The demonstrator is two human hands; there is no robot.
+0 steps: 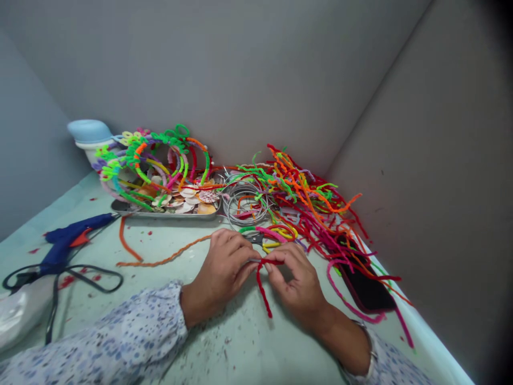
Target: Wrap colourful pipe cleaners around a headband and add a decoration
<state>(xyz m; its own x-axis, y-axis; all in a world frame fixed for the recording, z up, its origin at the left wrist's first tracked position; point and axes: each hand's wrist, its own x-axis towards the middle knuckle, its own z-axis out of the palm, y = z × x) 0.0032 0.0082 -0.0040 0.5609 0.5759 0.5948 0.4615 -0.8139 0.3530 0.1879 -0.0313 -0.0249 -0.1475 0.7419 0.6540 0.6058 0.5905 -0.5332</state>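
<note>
My left hand is closed in a pinch on a thin grey wire, most of which its fingers hide. My right hand pinches a red pipe cleaner where it meets the wire's end. One length of the red strand hangs down between both hands, and another runs under the right fingers. Just beyond the fingertips lie scissors with yellow and red handles, partly covered by my hands. Behind them rests a coil of grey wire.
A metal tray of seashells carries colourful pipe-cleaner headbands. Loose pipe cleaners are heaped at the back right, over a dark phone. At left lie a blue glue gun with its cord and a white bag. A blue-lidded bottle stands behind.
</note>
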